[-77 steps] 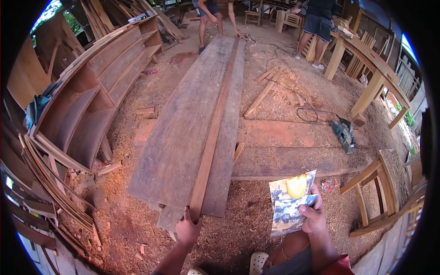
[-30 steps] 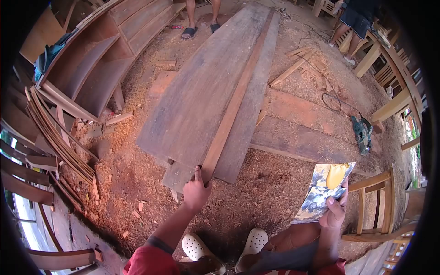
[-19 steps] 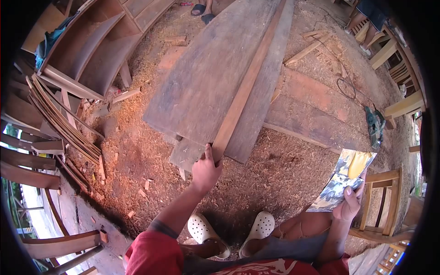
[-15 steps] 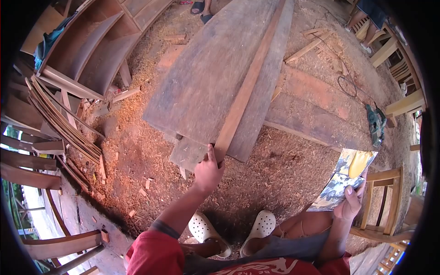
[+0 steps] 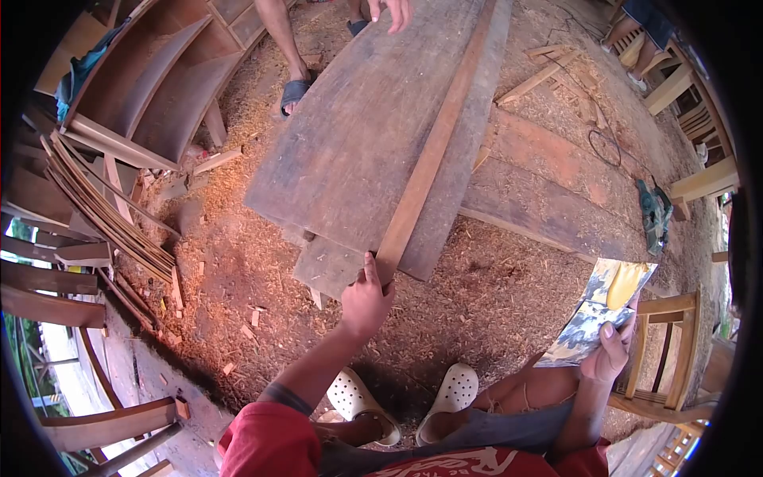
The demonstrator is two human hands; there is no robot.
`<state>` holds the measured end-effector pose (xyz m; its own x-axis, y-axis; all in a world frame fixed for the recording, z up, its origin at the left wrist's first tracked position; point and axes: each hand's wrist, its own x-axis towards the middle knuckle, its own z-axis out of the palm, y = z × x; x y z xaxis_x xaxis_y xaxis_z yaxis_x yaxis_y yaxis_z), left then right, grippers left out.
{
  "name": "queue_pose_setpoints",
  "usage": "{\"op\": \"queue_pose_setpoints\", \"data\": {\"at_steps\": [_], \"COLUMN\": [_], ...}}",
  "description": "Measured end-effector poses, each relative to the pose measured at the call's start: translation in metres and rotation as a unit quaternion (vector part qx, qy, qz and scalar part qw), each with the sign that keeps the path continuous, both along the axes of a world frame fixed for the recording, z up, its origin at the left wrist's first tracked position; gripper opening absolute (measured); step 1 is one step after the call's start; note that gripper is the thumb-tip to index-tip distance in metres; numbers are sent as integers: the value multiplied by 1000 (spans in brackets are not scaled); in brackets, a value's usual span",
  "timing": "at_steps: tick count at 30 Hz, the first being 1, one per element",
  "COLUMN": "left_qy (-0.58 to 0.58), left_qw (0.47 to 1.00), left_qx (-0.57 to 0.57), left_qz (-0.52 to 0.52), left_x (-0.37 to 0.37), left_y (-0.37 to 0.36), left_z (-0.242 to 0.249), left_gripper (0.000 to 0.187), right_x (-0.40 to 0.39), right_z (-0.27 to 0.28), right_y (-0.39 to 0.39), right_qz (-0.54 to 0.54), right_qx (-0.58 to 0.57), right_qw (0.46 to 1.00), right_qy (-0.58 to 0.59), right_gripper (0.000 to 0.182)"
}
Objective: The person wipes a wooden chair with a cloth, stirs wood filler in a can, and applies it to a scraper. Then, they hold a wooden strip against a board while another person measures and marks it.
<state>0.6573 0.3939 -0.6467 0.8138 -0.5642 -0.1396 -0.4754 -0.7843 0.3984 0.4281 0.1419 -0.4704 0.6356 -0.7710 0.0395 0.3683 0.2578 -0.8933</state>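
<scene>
My left hand [image 5: 367, 302] is closed on the near end of a long reddish-brown wooden strip [image 5: 425, 171], with one finger extended along its left side. The strip lies lengthwise on a wide dark wooden board [image 5: 342, 135]. At the right, my right hand [image 5: 608, 354] grips a paint-smeared board [image 5: 584, 330] with a yellow patch near its top; my thumb is on its face and the other fingers are mostly hidden behind it.
A co-worker's hand [image 5: 391, 12] and sandaled foot [image 5: 296, 91] are beside the board's far left. Curved strips [image 5: 111, 211] and a shelf unit [image 5: 119, 143] stand left. A green power tool [image 5: 653, 215] and a wooden chair [image 5: 683, 350] are right; sawdust covers the ground.
The co-worker has come closer on the far left, with a foot forward and a hand now over the board. My hands have barely moved.
</scene>
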Motion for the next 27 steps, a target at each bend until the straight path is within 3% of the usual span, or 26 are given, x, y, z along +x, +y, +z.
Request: {"op": "queue_pose_setpoints", "data": {"at_steps": [4,9,27], "left_qy": [65,107,75], "left_qw": [998,991,993], "left_qx": [13,80,92], "left_qz": [4,-10,-17], "left_x": [8,19,21], "left_y": [-7,-10,-10], "left_z": [26,39,43], "left_gripper": [87,90,90], "right_x": [-3,-3,-8], "right_z": [0,-2,-3], "right_y": [1,-1,0], "right_qz": [-32,-3,4], "right_qx": [-7,2,-6], "right_qw": [998,1000,1000], "right_qy": [53,11,-18], "right_gripper": [87,83,79]}}
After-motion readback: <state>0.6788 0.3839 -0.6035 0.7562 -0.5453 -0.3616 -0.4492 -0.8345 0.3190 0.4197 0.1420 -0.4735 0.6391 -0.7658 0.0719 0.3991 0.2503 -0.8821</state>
